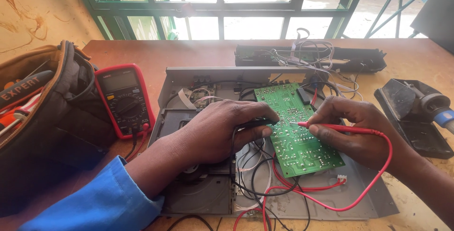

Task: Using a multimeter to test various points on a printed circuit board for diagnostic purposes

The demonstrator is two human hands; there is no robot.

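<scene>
A green circuit board lies solder side up over an opened grey metal device chassis. My left hand grips a black test probe whose tip rests on the board's left part. My right hand pinches a red test probe, its metal tip touching the board near the middle. The red lead loops down across the chassis. A red multimeter lies to the left with both leads plugged in.
An open brown and black tool bag fills the left side. A black soldering iron stand with a blue-handled iron sits at right. A black front panel with loose wires lies behind, below a green-framed window.
</scene>
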